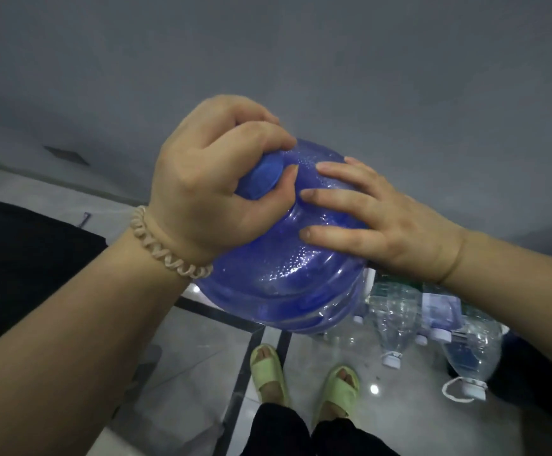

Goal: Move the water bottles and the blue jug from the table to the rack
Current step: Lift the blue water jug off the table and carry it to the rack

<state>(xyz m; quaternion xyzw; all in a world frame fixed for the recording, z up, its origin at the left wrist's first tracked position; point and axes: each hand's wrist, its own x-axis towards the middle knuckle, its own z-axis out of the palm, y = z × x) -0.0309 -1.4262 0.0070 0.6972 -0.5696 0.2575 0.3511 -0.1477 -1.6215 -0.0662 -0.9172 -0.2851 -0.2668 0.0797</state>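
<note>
A: Firstly, hands: two?
B: Two. Left hand [202, 192] clenched round the capped neck of the blue jug [284, 274], forearm reaching from the near left, coiled band [166, 248] on the wrist. Right hand [383, 218] flat, fingers spread, pressing the jug's shoulder.
A: Jug's place?
B: One, tilted, held in the air, mid-scene.
A: Water bottles [396, 311]?
B: Clear, lying low at the near right; at least three, full count uncertain.

Plain grey wall [334, 60] above; below, pale glossy floor tiles [195, 350] (crossed by dark strips [235, 383]) catch small light glints [374, 389]; a black surface [21, 258] lies left.
</note>
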